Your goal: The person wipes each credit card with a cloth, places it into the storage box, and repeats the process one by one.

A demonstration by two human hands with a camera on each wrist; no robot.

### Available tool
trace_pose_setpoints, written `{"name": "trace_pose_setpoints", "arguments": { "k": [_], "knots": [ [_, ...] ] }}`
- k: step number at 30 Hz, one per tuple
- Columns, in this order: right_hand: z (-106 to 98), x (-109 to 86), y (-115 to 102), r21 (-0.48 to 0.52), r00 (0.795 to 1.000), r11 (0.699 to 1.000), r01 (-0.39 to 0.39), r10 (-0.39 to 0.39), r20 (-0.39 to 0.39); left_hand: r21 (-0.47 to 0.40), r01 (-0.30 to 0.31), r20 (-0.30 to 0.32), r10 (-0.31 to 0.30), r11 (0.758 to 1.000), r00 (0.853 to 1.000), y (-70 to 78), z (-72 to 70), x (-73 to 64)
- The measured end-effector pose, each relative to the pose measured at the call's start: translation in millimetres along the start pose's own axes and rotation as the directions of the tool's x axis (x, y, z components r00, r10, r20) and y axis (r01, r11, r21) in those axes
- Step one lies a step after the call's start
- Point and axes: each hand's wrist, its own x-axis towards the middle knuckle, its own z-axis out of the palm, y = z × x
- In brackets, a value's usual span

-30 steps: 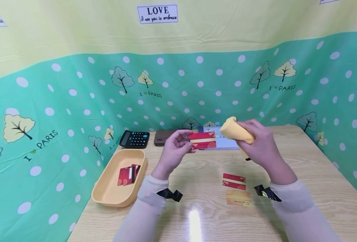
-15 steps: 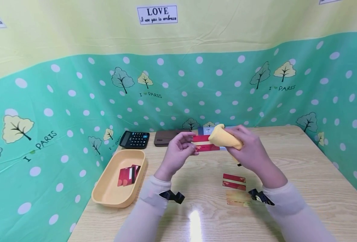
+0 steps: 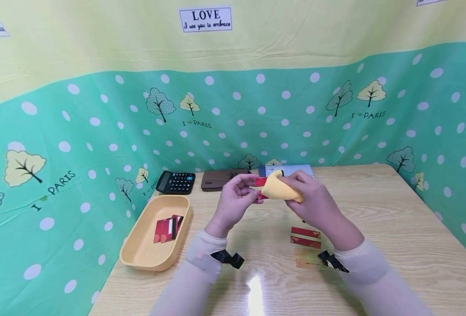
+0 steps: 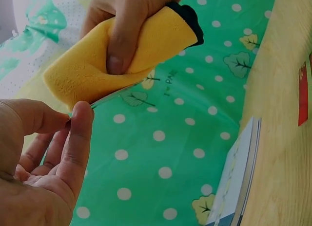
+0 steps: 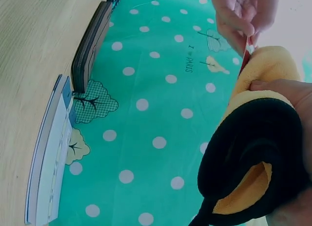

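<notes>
My left hand [image 3: 236,199] pinches one end of a red card [image 3: 260,181] between thumb and fingertips, holding it above the table. In my right hand [image 3: 310,193] is a folded yellow cloth [image 3: 279,188] with a black edge, gripped between thumb and fingers. The cloth covers most of the card, leaving only a strip beside the left fingertips in the head view. The left wrist view shows the cloth [image 4: 97,65] pressed over the card, seen nearly edge-on. Below the right hand, another red card [image 3: 306,237] and a gold card [image 3: 308,258] lie on the table.
A tan tray [image 3: 138,250] with red cards [image 3: 165,230] in it stands on the left. Along the back are a black calculator [image 3: 176,182], a brown wallet [image 3: 217,179] and a pale blue-and-white box or book [image 3: 296,168]. A patterned curtain [image 3: 225,105] hangs behind the wooden table [image 3: 272,289].
My right hand has brought the cloth leftward and slightly down onto the red card, covering most of it. The left hand keeps its pinch and has shifted slightly right.
</notes>
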Motion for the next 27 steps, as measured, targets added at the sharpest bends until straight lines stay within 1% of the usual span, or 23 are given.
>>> {"name": "trace_pose_setpoints", "arguments": {
  "k": [2, 4, 8, 11, 14, 17, 21, 24, 27],
  "knots": [
    [-0.1, 0.4, -1.0, -0.017, 1.000, 1.000, 0.009, -0.009, 0.014, 0.006, -0.006, -0.011, 0.006, 1.000, 1.000, 0.5, -0.8, 0.4],
    [-1.4, 0.5, 0.0, -0.040, 1.000, 0.999, 0.003, -0.002, 0.007, 0.015, -0.009, -0.020, 0.009, 1.000, 1.000, 1.4, -1.5, 0.4],
    [-4.6, 0.3, 4.7, -0.071, 0.999, 0.997, -0.028, 0.026, -0.023, 0.028, 0.003, 0.004, -0.003, 1.000, 1.000, 2.3, 0.2, -0.4],
    [-3.2, 0.4, 4.2, -0.074, 0.999, 0.997, -0.028, 0.026, -0.031, 0.018, 0.006, 0.020, -0.006, 1.000, 1.000, 0.9, 3.1, -0.9],
    [0.1, 0.7, 0.5, -0.068, 1.000, 0.998, 0.001, -0.002, -0.019, 0.011, -0.006, 0.007, 0.006, 1.000, 1.000, -0.3, 3.7, -0.8],
    [0.6, 0.8, -1.5, -0.071, 1.000, 0.997, 0.031, -0.031, 0.000, 0.007, -0.019, -0.015, 0.019, 1.000, 1.000, 0.1, 1.0, -0.2],
    [-3.0, 0.7, 2.4, -0.087, 1.000, 0.996, 0.026, -0.027, -0.012, 0.010, -0.022, -0.040, 0.022, 1.000, 0.999, 2.4, -1.6, -0.2],
    [-4.0, 0.4, 4.8, -0.095, 0.999, 0.995, 0.006, -0.010, -0.040, 0.012, -0.013, -0.021, 0.013, 1.000, 1.000, 2.1, 0.0, -0.5],
    [-2.0, 0.3, 3.5, -0.096, 0.999, 0.995, 0.010, -0.014, -0.044, 0.008, -0.013, 0.005, 0.013, 1.000, 1.000, 0.5, 2.2, -0.5]
  ]
}}
